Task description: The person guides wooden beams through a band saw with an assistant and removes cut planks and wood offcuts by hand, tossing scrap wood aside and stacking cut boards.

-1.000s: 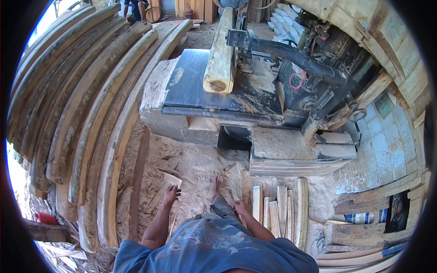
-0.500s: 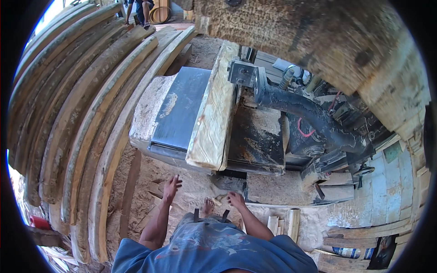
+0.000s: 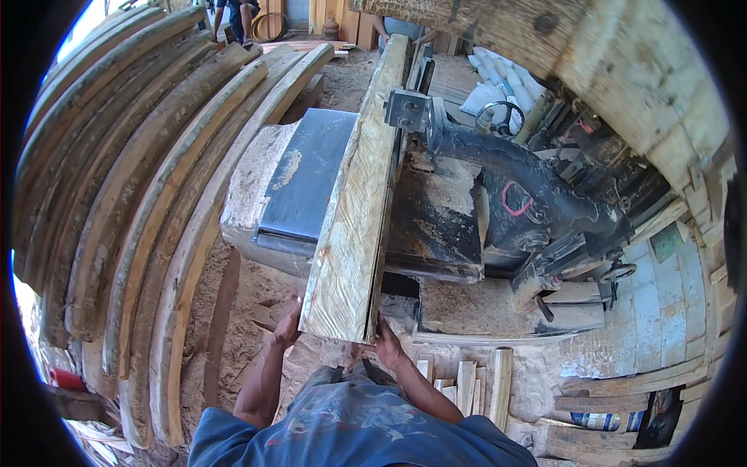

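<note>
A long, pale wooden beam point(image 3: 350, 210) lies lengthwise across the saw table, its near end sticking out over the edge toward me. Down its right side runs a narrow dark gap, with a thin strip point(image 3: 379, 268) of wood beyond it. My left hand point(image 3: 287, 327) grips the beam's near left corner, fingers partly hidden beneath it. Against the near right corner, my right hand point(image 3: 387, 345) holds the other side, its fingertips pressed to the wood. A dark metal table plate point(image 3: 307, 175) shows left of the beam, and a black machine arm point(image 3: 498, 156) reaches over to it from the right.
Several long curved timbers point(image 3: 167, 226) are stacked at left. A person point(image 3: 398, 27) stands at the beam's far end; another person point(image 3: 241, 15) is at far left. A large plank point(image 3: 545, 31) hangs across upper right. White sacks point(image 3: 502, 82) and short offcuts point(image 3: 467, 381) lie around.
The beam has come toward me, its near end now past the table edge. Both hands, free before, have closed on that end. The far person has come into view.
</note>
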Demonstrator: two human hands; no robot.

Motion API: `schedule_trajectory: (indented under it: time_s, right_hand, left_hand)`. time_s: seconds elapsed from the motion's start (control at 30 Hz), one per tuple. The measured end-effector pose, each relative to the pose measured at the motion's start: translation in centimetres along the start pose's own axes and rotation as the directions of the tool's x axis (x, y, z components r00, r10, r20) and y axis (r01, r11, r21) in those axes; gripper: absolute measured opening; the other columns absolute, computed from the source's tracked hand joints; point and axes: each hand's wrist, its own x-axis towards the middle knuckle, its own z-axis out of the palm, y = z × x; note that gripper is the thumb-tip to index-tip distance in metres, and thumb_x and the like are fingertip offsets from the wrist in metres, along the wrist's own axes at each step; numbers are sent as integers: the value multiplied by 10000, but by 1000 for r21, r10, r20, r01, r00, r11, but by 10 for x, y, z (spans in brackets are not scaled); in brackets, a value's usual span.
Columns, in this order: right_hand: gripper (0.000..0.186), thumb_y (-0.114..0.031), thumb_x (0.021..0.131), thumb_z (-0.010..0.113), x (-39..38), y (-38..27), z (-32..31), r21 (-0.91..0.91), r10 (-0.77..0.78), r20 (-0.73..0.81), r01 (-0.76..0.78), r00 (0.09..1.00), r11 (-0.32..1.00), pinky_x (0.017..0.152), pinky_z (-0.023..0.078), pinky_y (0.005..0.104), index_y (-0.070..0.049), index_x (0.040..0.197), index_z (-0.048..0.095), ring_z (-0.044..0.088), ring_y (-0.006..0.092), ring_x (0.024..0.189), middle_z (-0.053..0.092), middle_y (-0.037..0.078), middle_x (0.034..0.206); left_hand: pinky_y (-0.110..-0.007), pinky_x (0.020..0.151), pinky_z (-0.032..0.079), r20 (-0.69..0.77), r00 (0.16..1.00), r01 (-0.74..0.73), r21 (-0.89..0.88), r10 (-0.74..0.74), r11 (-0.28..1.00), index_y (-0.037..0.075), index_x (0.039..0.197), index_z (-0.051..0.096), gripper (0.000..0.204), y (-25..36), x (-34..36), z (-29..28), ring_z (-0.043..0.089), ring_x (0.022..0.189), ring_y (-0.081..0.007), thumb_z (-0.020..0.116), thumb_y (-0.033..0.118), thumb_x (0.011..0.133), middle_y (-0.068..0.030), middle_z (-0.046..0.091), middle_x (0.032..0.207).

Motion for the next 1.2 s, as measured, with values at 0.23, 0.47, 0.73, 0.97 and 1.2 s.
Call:
schedule_trajectory:
  time_s: [0.23, 0.47, 0.73, 0.97, 1.2]
  right_hand:
    - [581, -488, 904, 369, -66, 73, 11, 37, -206, 125, 203, 971, 978, 851, 387, 277, -181, 1382, 244, 439, 132, 1057, 428, 28, 1247]
    - [492, -449, 926, 334, -144, 137, 21, 145, -117, 87, 104, 989, 984, 875, 383, 299, -139, 1306, 372, 472, 136, 1057, 496, 7, 1187]
    - [578, -517, 874, 423, -214, 200, 32, 169, -24, 85, 9, 996, 986, 705, 432, 267, -197, 1344, 319, 506, 105, 845, 522, 5, 1040]
    - [614, -557, 845, 441, -269, 267, 30, 202, 0, 54, -11, 999, 979, 775, 432, 308, -273, 1366, 283, 508, 139, 961, 484, 25, 1208]
    - [635, -562, 822, 481, -334, 329, 37, 193, 12, -26, -7, 1000, 981, 850, 417, 377, -206, 1331, 351, 485, 212, 1018, 467, 62, 1214]
  left_hand:
    - [-354, 990, 323, 72, 995, 67, -41, -64, 997, 73, 1321, 358, 618, -43, -93, -5, 435, 1167, -188, 247, 519, 909, -66, 437, 1302]
    - [-379, 987, 325, 107, 991, 88, -45, -82, 995, 94, 1318, 370, 603, -88, -181, -13, 435, 1163, -184, 308, 520, 896, -46, 442, 1298]
    - [-378, 969, 364, 73, 986, 153, -66, -148, 986, 107, 1312, 375, 600, -138, -267, -27, 478, 1126, -193, 288, 529, 895, -57, 485, 1256]
    - [-409, 929, 398, 151, 985, 108, -118, -90, 987, 119, 1312, 380, 536, -193, -332, -48, 464, 1136, -178, 367, 467, 903, -28, 467, 1274]
    - [-427, 907, 412, 146, 987, 91, -129, -72, 987, 141, 1293, 403, 473, -264, -392, -84, 478, 1121, -174, 410, 414, 907, -29, 489, 1247]
